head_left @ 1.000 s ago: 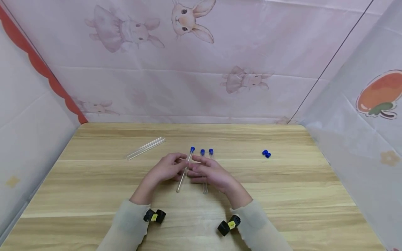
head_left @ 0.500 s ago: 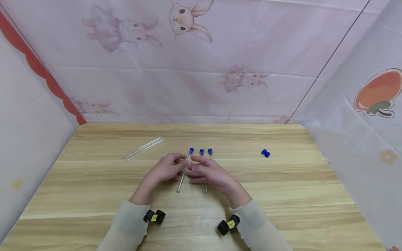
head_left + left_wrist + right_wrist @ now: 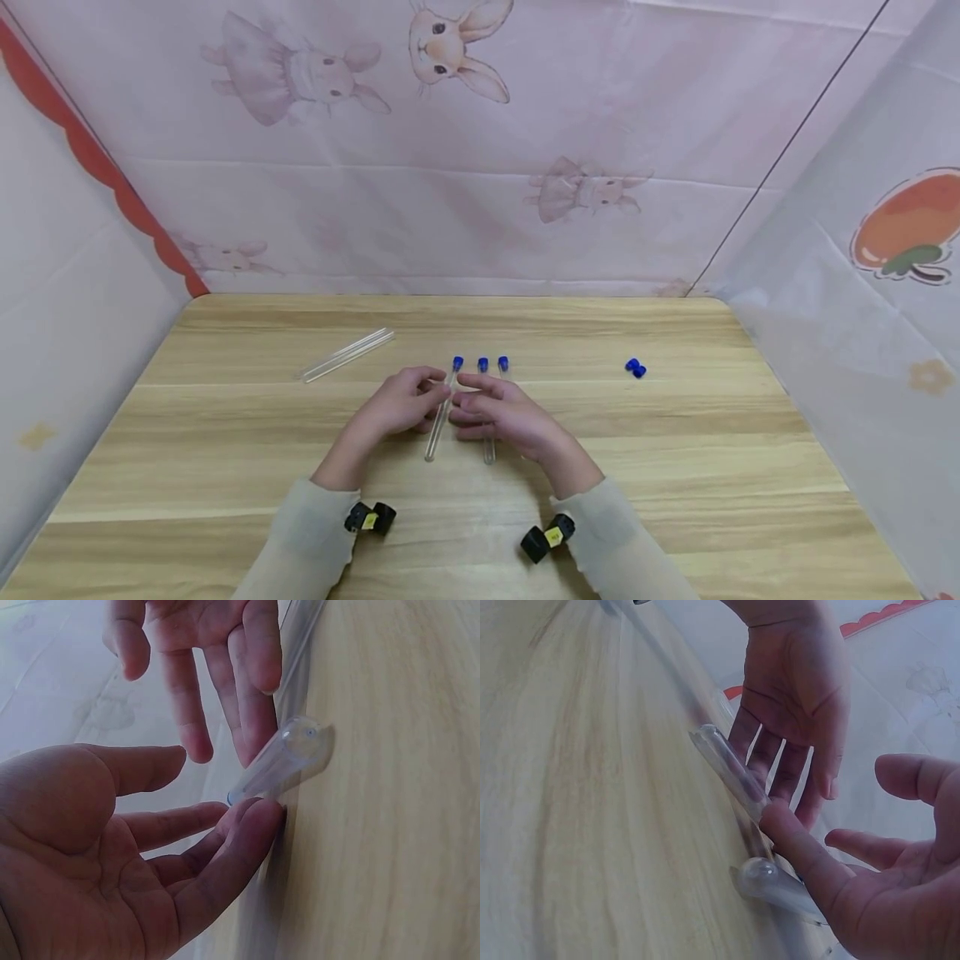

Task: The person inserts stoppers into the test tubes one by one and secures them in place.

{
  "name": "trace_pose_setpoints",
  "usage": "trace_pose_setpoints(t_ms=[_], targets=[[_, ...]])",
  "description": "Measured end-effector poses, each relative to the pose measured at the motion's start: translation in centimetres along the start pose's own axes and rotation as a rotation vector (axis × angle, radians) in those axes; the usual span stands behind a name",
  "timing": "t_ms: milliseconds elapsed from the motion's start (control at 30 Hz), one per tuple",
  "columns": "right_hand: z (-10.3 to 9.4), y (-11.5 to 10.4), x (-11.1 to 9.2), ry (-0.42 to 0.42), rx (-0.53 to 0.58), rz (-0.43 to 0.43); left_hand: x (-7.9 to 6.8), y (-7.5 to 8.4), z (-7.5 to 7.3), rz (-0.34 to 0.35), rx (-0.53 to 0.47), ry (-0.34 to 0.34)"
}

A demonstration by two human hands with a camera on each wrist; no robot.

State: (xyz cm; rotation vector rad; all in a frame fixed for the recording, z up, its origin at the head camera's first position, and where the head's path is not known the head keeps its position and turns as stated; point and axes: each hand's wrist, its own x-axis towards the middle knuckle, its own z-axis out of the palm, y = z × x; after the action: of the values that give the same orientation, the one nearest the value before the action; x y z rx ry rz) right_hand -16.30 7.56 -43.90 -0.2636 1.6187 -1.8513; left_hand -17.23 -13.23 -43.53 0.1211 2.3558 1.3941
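A clear test tube (image 3: 436, 435) with a blue cap (image 3: 458, 363) lies slanted on the table between the two hands. My left hand (image 3: 405, 402) is on its left, fingers loosely bent and thumb apart from them; in the left wrist view its fingertips are at the tube (image 3: 279, 759). My right hand (image 3: 513, 418) has its fingers spread, with a fingertip by the tube (image 3: 731, 766) in the right wrist view. Under the right hand lies a second capped test tube (image 3: 490, 452), its middle hidden. Of a third tube, mainly the blue cap (image 3: 503, 363) shows.
Several clear uncapped tubes (image 3: 348, 355) lie together at the back left of the wooden table (image 3: 675, 483). Loose blue caps (image 3: 636, 368) sit at the back right. Printed fabric walls (image 3: 465, 225) enclose the table's back and sides.
The slanted test tube has shifted slightly toward the person, and its cap now lies about level with the other two caps. Both hands have hardly moved.
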Motion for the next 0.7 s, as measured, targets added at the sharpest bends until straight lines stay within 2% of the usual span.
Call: trace_pose_setpoints(t_ms=[267,433,567,700], targets=[[-0.8,-0.4,-0.3,0.048,-0.095,-0.025,-0.1,-0.2,-0.2,0.020,0.039,0.030],[-1.8,-1.0,-0.4,0.103,-0.101,-0.088,-0.4,-0.4,-0.9,0.058,0.065,0.070],[-3.6,-1.9,-1.1,0.201,-0.085,-0.149,-0.9,-0.3,-2.1,0.097,0.064,0.086],[-6.6,-3.5,-2.6,0.375,-0.144,-0.194,-1.5,-0.4,-4.3,0.190,0.135,0.158]])
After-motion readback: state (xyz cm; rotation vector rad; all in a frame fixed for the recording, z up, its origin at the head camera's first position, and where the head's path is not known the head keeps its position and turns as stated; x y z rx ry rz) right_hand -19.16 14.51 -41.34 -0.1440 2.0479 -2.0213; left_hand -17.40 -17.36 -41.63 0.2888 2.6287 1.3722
